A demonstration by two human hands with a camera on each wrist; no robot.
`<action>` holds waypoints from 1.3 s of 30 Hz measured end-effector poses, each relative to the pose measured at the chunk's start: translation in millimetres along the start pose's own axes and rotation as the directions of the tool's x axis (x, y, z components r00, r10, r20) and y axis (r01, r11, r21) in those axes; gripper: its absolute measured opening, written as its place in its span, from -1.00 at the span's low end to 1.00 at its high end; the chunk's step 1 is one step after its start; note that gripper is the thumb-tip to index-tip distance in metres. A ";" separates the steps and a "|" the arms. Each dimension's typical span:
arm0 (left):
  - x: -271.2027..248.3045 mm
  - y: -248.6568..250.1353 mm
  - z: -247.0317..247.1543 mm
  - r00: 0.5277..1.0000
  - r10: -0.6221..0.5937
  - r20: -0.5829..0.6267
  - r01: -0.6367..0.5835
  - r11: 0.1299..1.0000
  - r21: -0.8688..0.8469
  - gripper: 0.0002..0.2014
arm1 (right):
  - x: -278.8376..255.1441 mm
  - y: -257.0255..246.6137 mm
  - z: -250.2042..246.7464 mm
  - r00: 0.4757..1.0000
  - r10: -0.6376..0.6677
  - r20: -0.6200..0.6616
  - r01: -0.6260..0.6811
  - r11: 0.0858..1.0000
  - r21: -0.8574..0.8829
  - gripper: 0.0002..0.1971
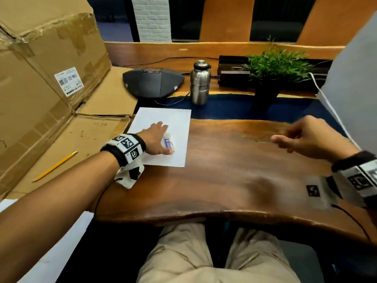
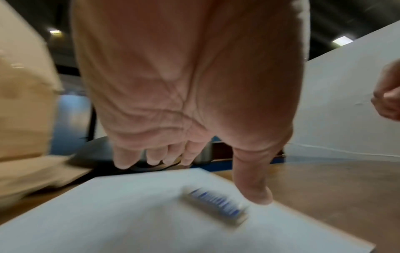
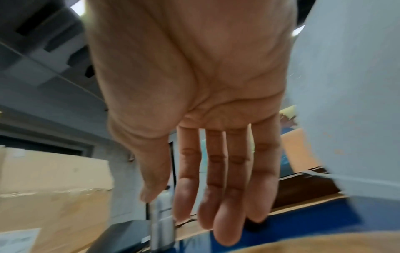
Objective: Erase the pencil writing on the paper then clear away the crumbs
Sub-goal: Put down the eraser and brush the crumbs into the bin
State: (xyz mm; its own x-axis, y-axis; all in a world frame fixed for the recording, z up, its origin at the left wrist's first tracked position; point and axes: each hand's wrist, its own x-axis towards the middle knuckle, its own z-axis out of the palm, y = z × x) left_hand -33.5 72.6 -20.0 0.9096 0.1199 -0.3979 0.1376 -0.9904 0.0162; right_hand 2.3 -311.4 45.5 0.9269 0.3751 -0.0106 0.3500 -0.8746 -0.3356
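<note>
Left hand [image 1: 155,139] sits over the white paper [image 1: 179,123], centre-left of the head view, palm down, fingers spread and straight, nothing gripped. Eraser [image 1: 169,143], white w/ a blue-printed sleeve, lies on the paper right beside the thumb. In the left wrist view the eraser [image 2: 215,206] shows lower centre, blurred, thumb tip [image 2: 258,195] just to its right & pointing down at the sheet; can't tell if thumb actually touches it. Paper [image 2: 108,214] fills the bottom of that frame. No writing or crumbs readable on the sheet, too blurry to say.

Right hand [image 1: 310,137] is out at mid-right of the head view, above the wooden table [image 1: 234,170], well apart from the paper, motion-blurred. Right wrist view: right hand [image 3: 207,119] w/ fingers [image 3: 225,214] straight & close together, holding nothing.

Yellow pencil [image 1: 56,166] lies on flattened cardboard [image 1: 91,135] at lower left, well apart from the paper. Big cardboard box [image 1: 40,58] fills the upper left. Behind the paper, upper centre: dark conference phone [image 1: 153,82], steel bottle [image 1: 200,82] just right of it, then a green potted plant [image 1: 273,68] further right. Person's beige trousers [image 1: 183,258] at bottom centre.
</note>
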 end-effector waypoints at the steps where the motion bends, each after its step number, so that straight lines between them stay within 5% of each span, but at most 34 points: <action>1: -2.0 12.6 -4.0 0.999 0.045 -0.018 -0.045 0.999 0.002 -0.02 | -16.7 20.9 2.1 0.999 0.036 -0.039 -0.036 0.999 0.011 -0.55; 5: -5.1 72.2 -9.2 0.967 0.255 0.019 -0.255 0.961 0.106 -0.08 | -84.8 106.3 33.5 0.951 0.198 -0.236 -0.160 0.972 0.170 -0.42; 9: -2.8 97.7 16.0 0.990 0.081 0.112 -0.124 0.879 0.461 0.12 | -127.9 148.3 68.2 0.839 0.415 -0.351 -0.267 0.878 0.398 -0.64; 14: -11.0 107.2 35.9 0.987 0.007 0.161 -0.070 0.918 0.390 0.25 | -142.4 176.3 95.8 0.742 0.511 -0.433 -0.311 0.836 0.453 -0.57; 17: -17.2 130.4 47.0 0.975 0.120 0.186 -0.173 0.938 0.301 0.27 | -135.5 164.5 98.4 0.739 0.484 -0.469 -0.297 0.859 0.417 -0.67; 21: -35.6 154.5 50.1 0.885 0.412 0.219 -0.445 0.885 0.134 0.06 | -125.6 159.1 102.2 0.748 0.445 -0.492 -0.243 0.874 0.420 -0.74; 23: -36.9 143.0 43.0 0.901 0.403 0.161 -0.422 0.899 0.114 0.09 | -124.6 164.5 106.4 0.739 0.446 -0.504 -0.235 0.873 0.428 -0.71; 26: -22.8 111.2 28.1 0.974 0.182 0.134 -0.205 0.961 0.187 0.20 | -125.9 168.5 110.9 0.722 0.453 -0.523 -0.238 0.873 0.426 -0.69; 29: -16.7 103.0 28.7 0.979 0.072 0.190 -0.117 0.964 0.239 0.22 | -123.8 168.7 112.7 0.713 0.451 -0.537 -0.228 0.874 0.430 -0.69; 39: -29.5 188.3 40.3 0.840 0.501 0.208 -0.519 0.854 0.043 0.06 | -127.5 158.1 114.4 0.698 0.383 -0.605 -0.201 0.916 0.347 -0.77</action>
State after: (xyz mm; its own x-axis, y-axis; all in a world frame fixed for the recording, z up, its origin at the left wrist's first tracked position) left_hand -50.2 -120.3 -42.2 0.7514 -0.4097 -0.5173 -0.3716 -0.9105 0.1813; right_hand -76.0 -462.4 -114.0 0.8629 -0.2586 0.4342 0.0870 -0.7702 -0.6318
